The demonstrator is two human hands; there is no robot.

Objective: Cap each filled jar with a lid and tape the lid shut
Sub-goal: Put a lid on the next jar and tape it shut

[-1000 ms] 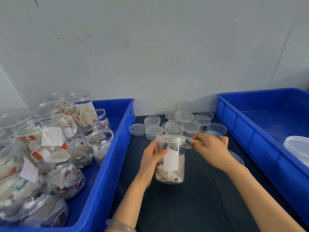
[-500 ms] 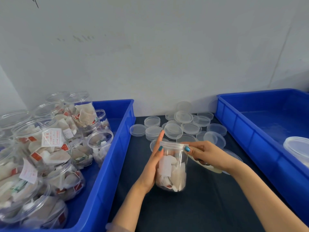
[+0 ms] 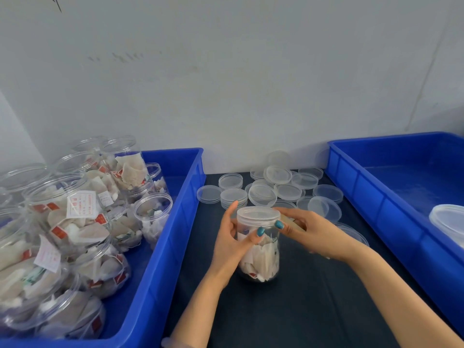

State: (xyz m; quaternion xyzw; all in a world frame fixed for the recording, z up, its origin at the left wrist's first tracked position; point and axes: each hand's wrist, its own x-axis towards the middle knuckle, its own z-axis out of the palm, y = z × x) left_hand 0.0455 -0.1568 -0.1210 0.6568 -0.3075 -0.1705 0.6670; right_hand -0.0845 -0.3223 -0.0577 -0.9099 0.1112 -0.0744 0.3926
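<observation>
One jar [image 3: 261,259] stands gripped between left hand [image 3: 231,244] and right hand [image 3: 313,234], thumbs [image 3: 261,232] frontward.

Soft, even, fairly bright light falls from overhead, and the pale grey wall [image 3: 226,84] is evenly lit. Shadows on the dark navy table [image 3: 301,310] are faint. Gentle glare rings the rims of the clear plastic jars [image 3: 75,209] at left. Wide-angle bowing bends the blue plastic crates [image 3: 175,234] toward the edges. Near-left detail is smeared.
</observation>
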